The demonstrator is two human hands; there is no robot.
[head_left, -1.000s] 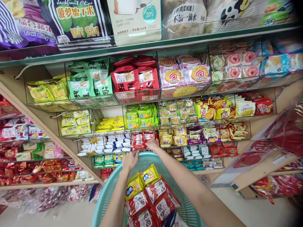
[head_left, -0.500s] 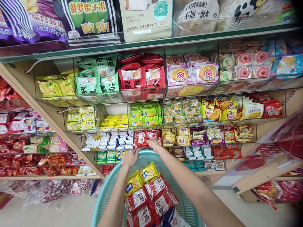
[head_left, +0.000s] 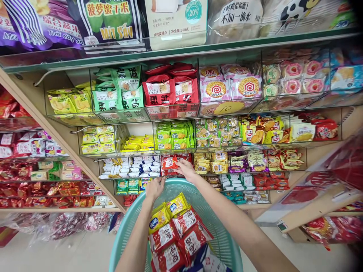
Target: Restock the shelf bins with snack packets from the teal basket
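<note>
My left hand [head_left: 155, 188] is closed on the far rim of a teal plastic basket [head_left: 124, 223]. Inside the basket lie several red-and-white packets [head_left: 193, 240], yellow packets [head_left: 159, 218] and a dark blue and white packet [head_left: 208, 260]. Beyond the rim, my right hand [head_left: 185, 168] reaches into a shelf compartment, its fingers closed on the edge of a red snack packet [head_left: 169, 163]. More red packets sit around that one in the compartment. My right fingertips partly cover its right end.
Clear-fronted shelves hold green packets [head_left: 130, 87], red bags [head_left: 159, 90] and round biscuits [head_left: 214, 89] above the hands. White packets [head_left: 115, 168] lie left of the red compartment, yellow biscuit packets [head_left: 219, 162] right. Another shelf unit of red packets stands far left.
The red packet at my right hand has tilted and lifted a little, and my right hand has shifted slightly. My left hand remains at the basket rim.
</note>
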